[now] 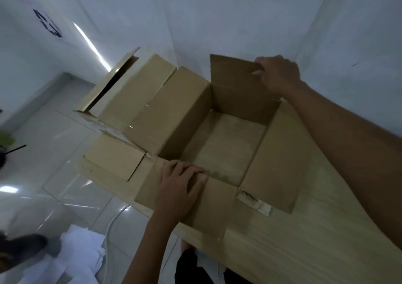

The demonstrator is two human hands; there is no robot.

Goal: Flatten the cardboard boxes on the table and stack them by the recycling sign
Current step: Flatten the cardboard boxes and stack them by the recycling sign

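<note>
Cardboard box (pixel 217 135) sits open on the table (pixel 304 240), long axis running between our hands. Right grip (pixel 277 75) pinches the far flap (pixel 235 75); left grip (pixel 180 188) presses flat, unclosed, on the near flap.

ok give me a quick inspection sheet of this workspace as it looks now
surface: wooden table, bare in the near right part
job's things: open box upright on the table, flaps out, not flattened, seems empty; second box behind it, also unflattened; recycling sign on the left wall
clutter: torn tape on the near flap; white sheets on the floor
grips: left hand pressing the near flap; right hand gripping the upright far flap
cables: white cable on the floor by the table edge
surroundings: glossy tiled floor, pale walls, green object at far left, unclear
</note>
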